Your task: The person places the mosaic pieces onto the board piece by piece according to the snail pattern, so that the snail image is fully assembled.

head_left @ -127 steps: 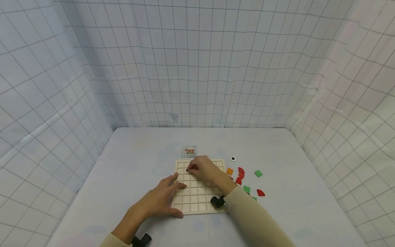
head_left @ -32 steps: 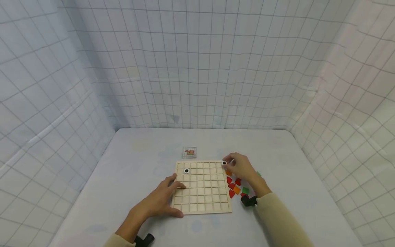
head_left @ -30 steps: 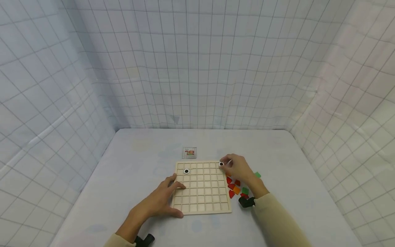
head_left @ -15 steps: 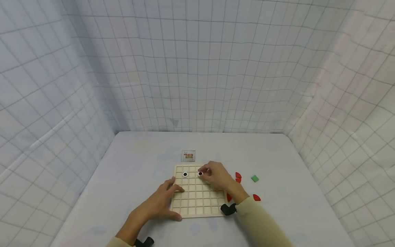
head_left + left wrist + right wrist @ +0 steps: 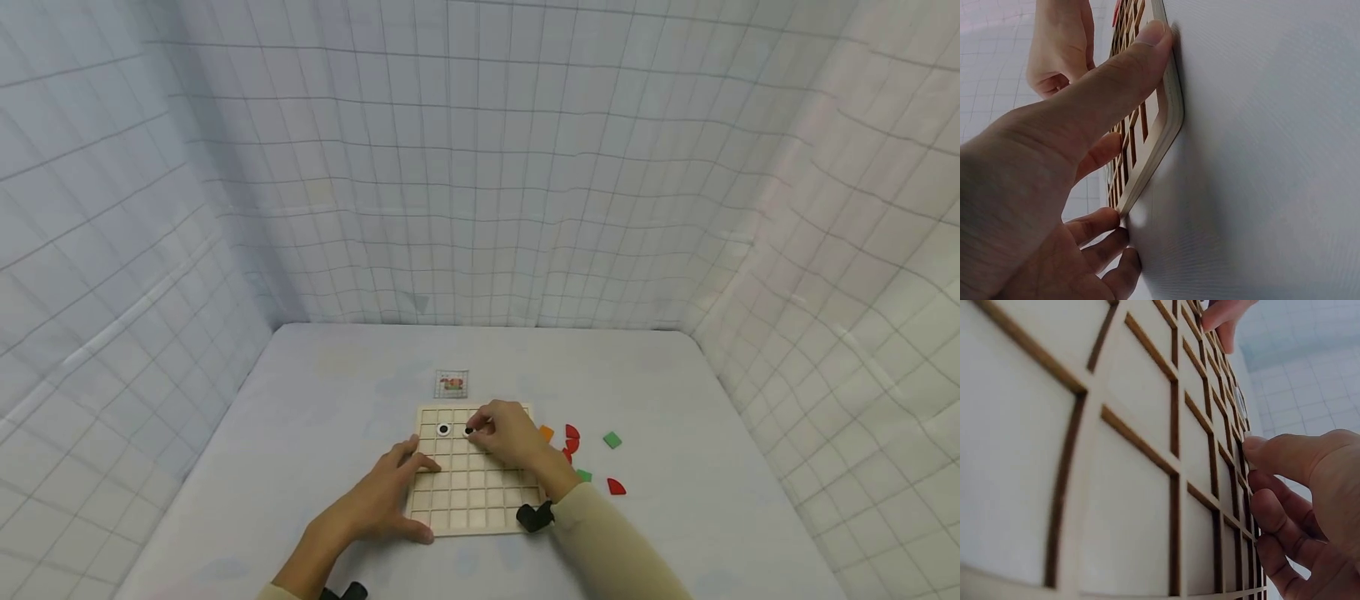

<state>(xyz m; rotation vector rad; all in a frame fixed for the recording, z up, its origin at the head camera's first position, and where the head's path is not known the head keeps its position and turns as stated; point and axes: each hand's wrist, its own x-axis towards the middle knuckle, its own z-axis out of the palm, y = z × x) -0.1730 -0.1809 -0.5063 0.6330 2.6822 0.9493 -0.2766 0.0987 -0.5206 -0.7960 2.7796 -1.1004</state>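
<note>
A pale wooden grid board (image 5: 468,498) lies flat on the table. My right hand (image 5: 508,435) pinches a white tile with a black dot, an eye piece (image 5: 468,432), between thumb and fingertips over the board's far rows. Another such eye tile (image 5: 444,430) sits in a cell to its left. My left hand (image 5: 377,498) rests along the board's left edge, fingers spread and fairly straight. In the left wrist view its thumb (image 5: 1129,59) lies on the board's near rim. The right wrist view shows the right thumb (image 5: 1285,453) at the grid's surface; the held tile is mostly hidden there.
Behind the board lies a small picture card (image 5: 452,384). To the right are loose pieces: red quarter-rounds (image 5: 572,445), an orange square (image 5: 547,432) and green squares (image 5: 612,439), some partly hidden by the right arm. Grid-patterned white cloth (image 5: 480,208) surrounds the table.
My right hand set one eye tile in a cell, picked up the second from the right side, and carried it left over the board. My left hand has stayed on the board's edge.
</note>
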